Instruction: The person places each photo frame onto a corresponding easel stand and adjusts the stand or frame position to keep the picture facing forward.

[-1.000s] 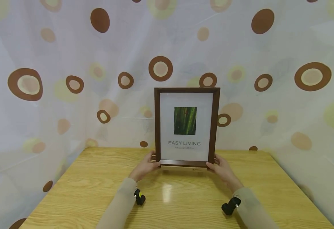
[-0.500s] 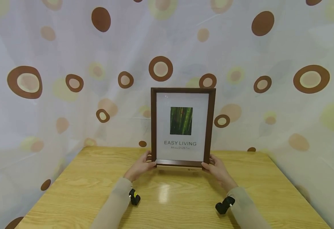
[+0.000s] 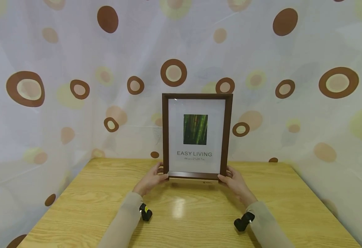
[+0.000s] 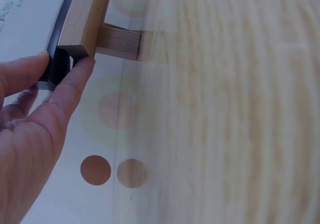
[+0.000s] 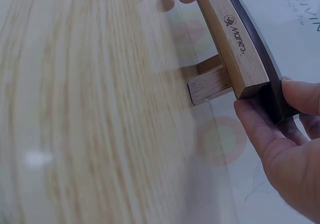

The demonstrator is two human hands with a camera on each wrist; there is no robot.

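A dark brown picture frame (image 3: 196,134) stands upright near the table's back edge. Its white sheet carries a green bamboo picture and the words EASY LIVING. Below it runs the pale ledge of a small wooden easel (image 3: 193,181), whose foot (image 4: 120,41) meets the table in the left wrist view. My left hand (image 3: 151,179) grips the frame's lower left corner, thumb in front and a fingertip under the ledge's end. At the lower right corner, my right hand (image 3: 235,182) pinches the frame likewise, one finger touching the ledge (image 5: 232,38). The easel's upper part is hidden behind the frame.
The wooden table (image 3: 181,227) has a glossy top with a light reflection before the frame. A white curtain (image 3: 131,41) with brown and beige circles hangs behind and along both sides. A black camera is strapped at each wrist.
The frame and easel have shifted slightly left together with both hands, mostly in the first half second. Both hands keep hold of the lower corners.
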